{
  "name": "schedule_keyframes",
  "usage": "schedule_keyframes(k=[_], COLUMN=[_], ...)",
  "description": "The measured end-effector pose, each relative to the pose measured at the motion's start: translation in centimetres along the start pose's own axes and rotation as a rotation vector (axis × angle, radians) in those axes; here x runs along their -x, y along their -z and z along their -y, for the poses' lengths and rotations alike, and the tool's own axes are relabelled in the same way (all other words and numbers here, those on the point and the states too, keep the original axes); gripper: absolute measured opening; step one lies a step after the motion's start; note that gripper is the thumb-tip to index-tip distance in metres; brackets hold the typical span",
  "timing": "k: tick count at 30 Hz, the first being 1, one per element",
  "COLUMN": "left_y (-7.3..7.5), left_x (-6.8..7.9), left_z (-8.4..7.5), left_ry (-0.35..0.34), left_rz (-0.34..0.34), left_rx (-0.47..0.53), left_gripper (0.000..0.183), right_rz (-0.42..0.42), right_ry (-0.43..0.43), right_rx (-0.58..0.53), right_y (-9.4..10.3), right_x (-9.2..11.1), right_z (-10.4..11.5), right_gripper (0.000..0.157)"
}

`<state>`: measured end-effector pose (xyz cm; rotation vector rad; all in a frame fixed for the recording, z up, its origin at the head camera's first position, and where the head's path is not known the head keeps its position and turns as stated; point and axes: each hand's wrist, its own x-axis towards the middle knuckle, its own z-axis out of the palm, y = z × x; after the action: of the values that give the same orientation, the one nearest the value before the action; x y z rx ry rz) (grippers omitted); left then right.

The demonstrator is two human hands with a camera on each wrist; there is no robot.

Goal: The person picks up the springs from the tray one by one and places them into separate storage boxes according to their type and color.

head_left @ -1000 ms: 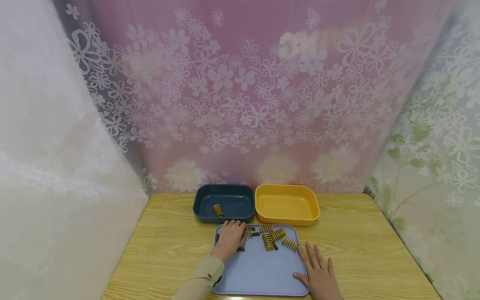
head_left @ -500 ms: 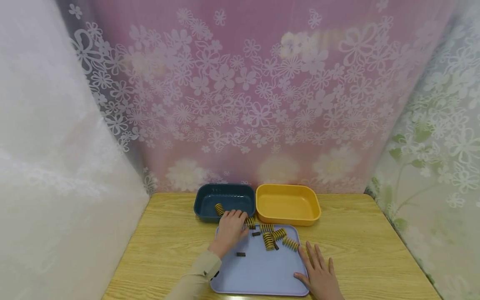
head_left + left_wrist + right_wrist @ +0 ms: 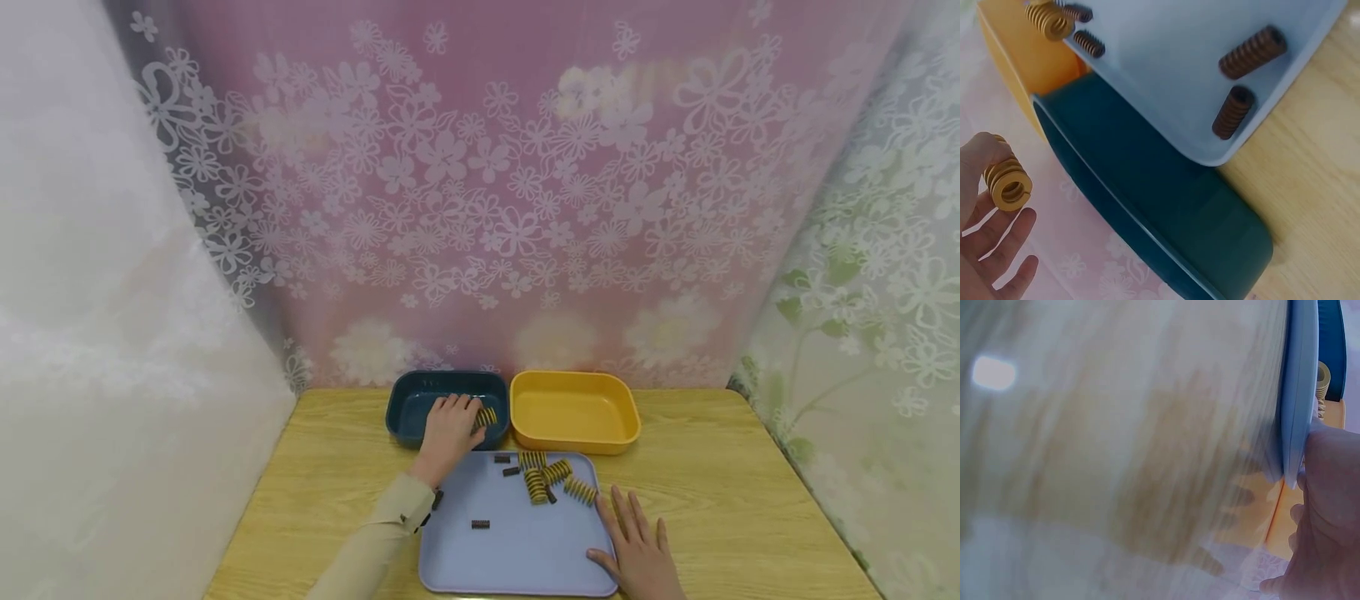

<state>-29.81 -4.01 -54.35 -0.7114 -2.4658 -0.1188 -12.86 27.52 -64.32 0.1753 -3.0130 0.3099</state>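
Observation:
My left hand (image 3: pixel 448 433) is above the dark blue bin (image 3: pixel 402 417), pinching a yellow coil spring (image 3: pixel 487 416) between thumb and fingers. In the left wrist view that yellow spring (image 3: pixel 1010 181) shows its open end, and the other fingers are spread beside it. My right hand (image 3: pixel 637 550) lies with straight fingers at the right edge of the pale blue tray (image 3: pixel 525 554), touching its rim. Several yellow springs (image 3: pixel 536 487) sit clustered at the tray's back right. Small dark brown springs (image 3: pixel 480 525) lie scattered on it. The bin's floor is partly hidden by my left hand.
A yellow bin (image 3: pixel 575 408) stands right of the dark blue one, both behind the tray. They rest on a wooden table (image 3: pixel 720 483). A pink floral curtain (image 3: pixel 480 208) hangs behind, with pale curtains at both sides.
My left hand has lifted a yellow spring off the tray's back left and carried it up and away over the dark blue bin. My right hand has stayed put.

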Motion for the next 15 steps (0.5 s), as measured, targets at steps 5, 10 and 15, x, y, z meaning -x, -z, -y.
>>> schedule_keyframes(k=[5,10,15], left_y=[-0.4,-0.8,-1.6], left_x=[-0.7,-1.2,-1.4], left_z=[0.5,0.6,0.7], left_ry=[0.024,0.048,0.062], left_rz=[-0.002,0.019,0.03], left_rx=[0.017,0.046,0.092], left_gripper=[0.039,0.037,0.035], right_rz=[-0.016,0.003,0.015], right_ry=[0.008,0.002,-0.007], right_rx=[0.007,0.01,0.001], right_y=[-0.5,-0.4,-0.2], right_x=[0.0,-0.2,-0.3], right_z=[-0.3,-0.3,-0.4], right_gripper=[0.081,0.081,0.081])
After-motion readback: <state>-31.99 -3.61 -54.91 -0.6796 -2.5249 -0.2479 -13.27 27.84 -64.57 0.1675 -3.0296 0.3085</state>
